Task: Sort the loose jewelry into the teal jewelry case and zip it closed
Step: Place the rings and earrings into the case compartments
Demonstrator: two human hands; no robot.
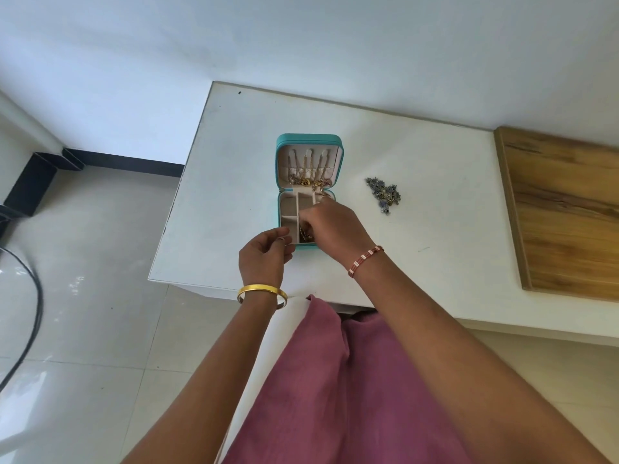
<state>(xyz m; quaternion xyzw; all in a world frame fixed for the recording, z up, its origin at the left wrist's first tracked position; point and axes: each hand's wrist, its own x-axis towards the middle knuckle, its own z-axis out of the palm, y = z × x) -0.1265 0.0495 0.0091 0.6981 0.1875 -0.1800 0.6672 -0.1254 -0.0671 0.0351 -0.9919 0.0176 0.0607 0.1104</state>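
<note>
Left grip [264, 252] is nearest: the hand is at the near left corner of the teal jewelry case [306, 192], its fingers curled, and it pinches a small ring [280, 240] between thumb and fingertips. On this wrist sits a gold bangle [262, 294]. Right grip [330, 226] reaches over the lower half of the case, with the fingers bent down into the compartments; what it holds I cannot tell, because the hand covers its own fingertips. A red and white beaded bracelet [365, 261] is around this wrist. Just beside the fingers of the right hand, in the near middle compartment, lies a gold chain [304, 234]. The case lies open on the white surface [234, 195], with the base near the person and the lid laid back on the far side. The base is divided by cream walls into several compartments. In the lid several necklaces [310, 172] hang from hooks, and their pendants gather at the hinge. To the right of the case, well apart from it, a small heap of silver-blue jewelry [383, 194] is loose on the surface. Farther right a wooden board [566, 212] lies on the same surface. Pink cloth [351, 396] is below the arms.
</note>
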